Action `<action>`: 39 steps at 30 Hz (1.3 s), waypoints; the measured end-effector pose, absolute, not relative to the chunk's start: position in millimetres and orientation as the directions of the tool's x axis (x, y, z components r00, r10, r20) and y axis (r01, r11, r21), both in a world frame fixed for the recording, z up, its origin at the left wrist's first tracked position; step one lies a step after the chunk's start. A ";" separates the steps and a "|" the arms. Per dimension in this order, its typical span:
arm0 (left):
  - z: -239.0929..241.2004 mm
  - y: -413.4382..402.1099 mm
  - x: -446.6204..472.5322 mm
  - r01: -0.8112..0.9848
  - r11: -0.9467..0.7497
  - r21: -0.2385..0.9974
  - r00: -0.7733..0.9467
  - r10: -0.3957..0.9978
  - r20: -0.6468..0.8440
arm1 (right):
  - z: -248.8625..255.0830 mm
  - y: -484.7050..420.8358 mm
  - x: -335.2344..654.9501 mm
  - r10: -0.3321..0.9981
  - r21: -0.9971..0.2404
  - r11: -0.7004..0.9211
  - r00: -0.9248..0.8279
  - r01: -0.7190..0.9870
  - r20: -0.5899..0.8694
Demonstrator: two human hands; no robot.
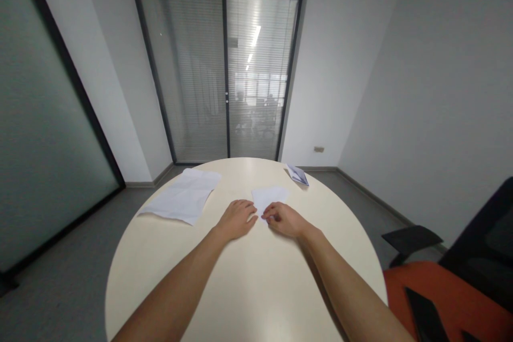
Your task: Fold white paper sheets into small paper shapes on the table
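A small folded white paper (270,196) lies on the round cream table (248,288), just beyond both hands. My right hand (285,219) has its fingers curled, pinching the paper's near corner. My left hand (236,218) rests palm down on the table with its fingers together and lightly bent, their tips at the paper's near left edge.
A stack of white sheets (182,195) lies at the table's left. A small folded paper object (298,175) sits at the far right edge. An orange chair seat (441,299) with a black armrest and a dark phone stands to the right. Glass doors with blinds face me.
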State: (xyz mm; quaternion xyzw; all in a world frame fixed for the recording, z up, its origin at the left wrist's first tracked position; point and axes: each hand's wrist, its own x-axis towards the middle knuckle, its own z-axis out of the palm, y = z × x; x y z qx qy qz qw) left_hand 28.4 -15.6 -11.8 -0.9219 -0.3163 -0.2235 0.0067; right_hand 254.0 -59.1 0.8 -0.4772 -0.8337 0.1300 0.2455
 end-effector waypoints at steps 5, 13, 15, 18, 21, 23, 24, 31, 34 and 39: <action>-14.8 -12.1 29.4 0.585 -0.789 0.188 0.682 0.603 0.414 | -0.2 -60.3 253.0 0.844 -0.475 0.536 -0.440 0.698 0.307; -15.3 -11.1 29.8 0.573 -0.790 0.218 0.674 0.606 0.423 | -3.7 -60.3 254.9 0.811 -0.402 0.578 -0.447 0.710 0.377; -14.1 -11.9 29.9 0.577 -0.787 0.219 0.673 0.610 0.418 | -3.4 -60.5 254.4 0.813 -0.390 0.578 -0.462 0.717 0.355; -11.8 -11.7 29.8 0.586 -0.778 0.228 0.665 0.622 0.412 | 0.7 -62.1 250.3 0.809 -0.414 0.588 -0.492 0.695 0.322; -9.8 -10.0 28.8 0.600 -0.765 0.236 0.652 0.638 0.410 | 6.5 -64.2 243.9 0.807 -0.442 0.589 -0.523 0.676 0.273; -9.0 -8.7 27.9 0.612 -0.754 0.238 0.644 0.650 0.404 | 8.6 -65.2 240.7 0.809 -0.452 0.584 -0.533 0.674 0.249; -8.9 -8.2 27.4 0.617 -0.749 0.240 0.641 0.656 0.400 | 8.8 -65.4 239.9 0.811 -0.456 0.580 -0.532 0.675 0.244; -10.1 -6.7 26.1 0.624 -0.740 0.249 0.627 0.665 0.406 | 0.1 -64.2 247.4 0.837 -0.383 0.547 -0.479 0.744 0.266; -11.3 -6.1 26.1 0.625 -0.736 0.259 0.620 0.670 0.409 | -2.5 -63.1 250.8 0.845 -0.386 0.535 -0.478 0.752 0.240; -12.9 -5.3 26.1 0.642 -0.710 0.289 0.596 0.699 0.395 | -3.7 -61.7 252.0 0.839 -0.406 0.544 -0.488 0.734 0.242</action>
